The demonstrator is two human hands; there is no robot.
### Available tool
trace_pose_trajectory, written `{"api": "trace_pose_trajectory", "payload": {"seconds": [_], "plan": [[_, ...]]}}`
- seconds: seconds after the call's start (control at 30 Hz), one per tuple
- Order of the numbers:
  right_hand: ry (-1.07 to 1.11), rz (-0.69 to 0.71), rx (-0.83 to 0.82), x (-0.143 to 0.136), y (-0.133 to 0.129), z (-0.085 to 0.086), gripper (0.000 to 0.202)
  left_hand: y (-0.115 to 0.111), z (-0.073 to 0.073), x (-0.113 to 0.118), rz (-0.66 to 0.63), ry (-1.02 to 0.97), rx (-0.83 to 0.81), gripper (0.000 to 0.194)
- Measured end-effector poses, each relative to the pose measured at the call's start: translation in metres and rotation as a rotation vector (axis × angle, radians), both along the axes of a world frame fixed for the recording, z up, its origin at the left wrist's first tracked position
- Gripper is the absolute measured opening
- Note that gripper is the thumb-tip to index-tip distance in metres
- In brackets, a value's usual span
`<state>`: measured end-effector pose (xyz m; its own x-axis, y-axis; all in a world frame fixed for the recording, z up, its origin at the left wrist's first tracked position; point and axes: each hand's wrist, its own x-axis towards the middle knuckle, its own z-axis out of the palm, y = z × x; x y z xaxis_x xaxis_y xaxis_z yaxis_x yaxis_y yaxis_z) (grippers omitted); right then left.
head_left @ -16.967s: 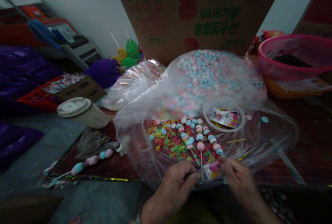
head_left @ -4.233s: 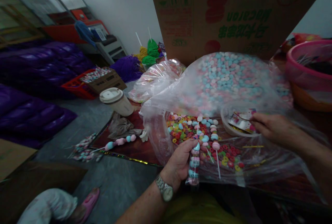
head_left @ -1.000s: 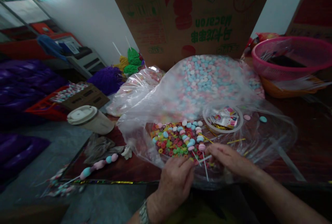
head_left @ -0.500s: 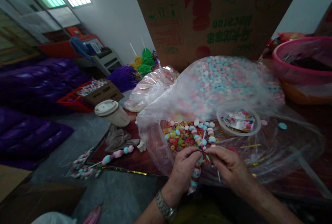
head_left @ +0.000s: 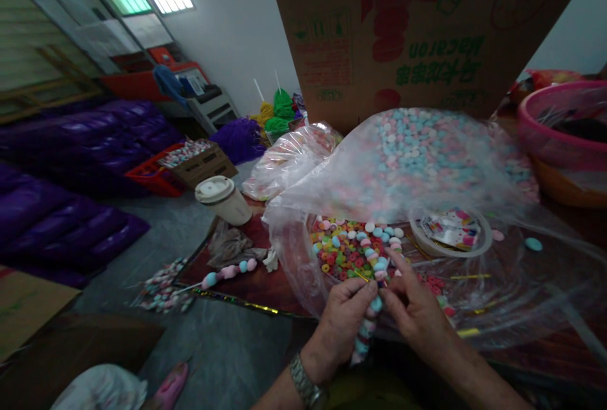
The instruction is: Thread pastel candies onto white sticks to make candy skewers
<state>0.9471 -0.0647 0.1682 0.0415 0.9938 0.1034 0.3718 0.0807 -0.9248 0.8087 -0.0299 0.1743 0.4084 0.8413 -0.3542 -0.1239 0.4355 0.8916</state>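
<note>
My left hand [head_left: 344, 312] is closed around a wrapped candy skewer [head_left: 363, 340] with pale blue, pink and white pieces, hanging downward. A gold twist tie [head_left: 361, 276] sticks out above its thumb. My right hand [head_left: 415, 305] is at the same spot. Its index finger reaches forward and its thumb and other fingers bend in against the skewer's upper end; what they pinch is hidden. Just beyond the fingertips, pastel candies [head_left: 378, 261] form a loop over a heap of colourful ring candies [head_left: 348, 248] inside a clear plastic bag [head_left: 294, 226].
A large bag of pastel candies [head_left: 417, 144] lies behind, before a cardboard box [head_left: 341, 81]. Right of my hands are a round plastic tub [head_left: 484, 248], gold ties [head_left: 470, 277] and a pink basin [head_left: 531, 112]. Leftward are a lidded cup [head_left: 232, 204] and another candy skewer [head_left: 228, 272].
My hands were pinched together over the tie; now my right index finger is stretched forward and the tie's end points left. The view has shifted, so the scene sits further right.
</note>
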Motion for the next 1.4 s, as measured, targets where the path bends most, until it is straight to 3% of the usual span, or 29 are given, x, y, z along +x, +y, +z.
{"api": "trace_pose_trajectory", "payload": {"seconds": [0.07,0.13,0.23,0.3,0.33,0.4,0.5,0.6,0.73,0.8,0.87,0.93,1.0,1.07,1.1,1.17,1.23,1.3,1.4], "plan": [[0.206,-0.068,-0.031,0.0,-0.003,-0.004,0.067,-0.001,-0.003,0.001,0.005,-0.104,-0.117,0.036],[0.329,-0.005,-0.077,0.006,-0.004,-0.001,0.061,-0.002,-0.005,0.002,-0.037,-0.209,-0.236,0.036],[0.342,0.289,-0.153,0.02,-0.002,0.014,0.035,-0.004,-0.007,0.003,-0.171,-0.374,-0.391,0.038],[0.411,0.507,-0.241,0.026,0.003,0.023,0.025,-0.005,-0.007,0.003,-0.225,-0.453,-0.404,0.042],[0.458,0.549,-0.278,0.026,0.005,0.024,0.024,-0.005,-0.006,0.003,-0.212,-0.469,-0.386,0.044],[0.501,0.469,-0.293,0.02,0.008,0.02,0.029,-0.004,-0.002,0.004,-0.108,-0.46,-0.333,0.045],[0.369,0.126,-0.136,0.003,0.005,0.005,0.034,-0.002,0.006,0.007,0.075,-0.357,-0.223,0.047],[0.006,-0.083,0.181,-0.007,0.0,-0.005,0.027,-0.002,0.009,0.012,0.194,-0.228,-0.075,0.045],[-0.533,-0.126,0.65,0.003,0.0,0.003,0.02,-0.004,0.006,0.016,0.315,-0.01,0.171,0.053],[-0.665,-0.148,0.772,0.009,-0.003,0.01,0.015,-0.003,0.011,0.013,0.244,0.064,0.086,0.062],[-0.687,-0.097,0.829,0.008,-0.008,0.013,0.014,0.003,0.025,0.004,0.044,-0.015,-0.175,0.068],[-0.571,0.034,0.729,0.002,-0.013,0.013,0.016,0.012,0.045,-0.009,-0.056,-0.246,-0.286,0.071],[-0.305,0.073,0.437,-0.003,-0.014,0.012,0.021,0.02,0.063,-0.025,0.034,-0.467,-0.099,0.069],[0.013,-0.032,0.123,-0.007,-0.01,0.015,0.028,0.023,0.07,-0.037,-0.111,-0.429,0.026,0.075],[0.131,-0.09,0.028,-0.008,-0.007,0.017,0.03,0.023,0.068,-0.041,-0.233,-0.31,0.063,0.075],[0.249,-0.134,-0.01,-0.011,-0.003,0.023,0.032,0.018,0.057,-0.04,-0.383,-0.011,0.148,0.062],[0.327,-0.1,-0.008,-0.017,-0.002,0.027,0.033,0.009,0.042,-0.03,-0.339,0.123,0.221,0.043],[0.517,-0.054,-0.13,-0.022,-0.002,0.028,0.037,-0.001,0.029,-0.015,-0.254,0.064,0.202,0.037],[0.849,0.046,-0.433,-0.024,-0.004,0.024,0.044,-0.008,0.022,0.006,-0.174,-0.116,0.048,0.035]]}}
